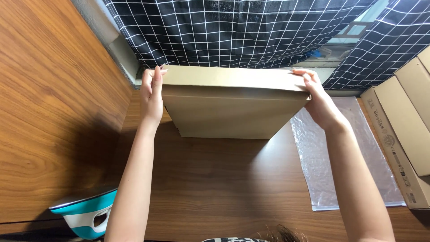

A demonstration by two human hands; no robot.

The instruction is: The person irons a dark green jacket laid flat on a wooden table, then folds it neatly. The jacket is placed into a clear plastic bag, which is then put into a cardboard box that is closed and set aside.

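A teal and white iron [87, 213] is stood at the near left edge of the wooden bench [215, 179]; a clear plastic bag [340, 161] is laid flat to the right. Mid-bench, a plain tan cardboard box [235, 105] is held up, lid apparently shut, nothing yet opened. Left hand [152, 96] and right hand [319, 104] fingers are clamped on its top corners. Checked curtain [233, 31] behind.

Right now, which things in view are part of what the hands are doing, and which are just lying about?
In hand:
cardboard box, gripped by left hand and right hand

Lying about:
clear plastic bag
stacked flat boxes
teal and white iron
checked curtain
wooden table
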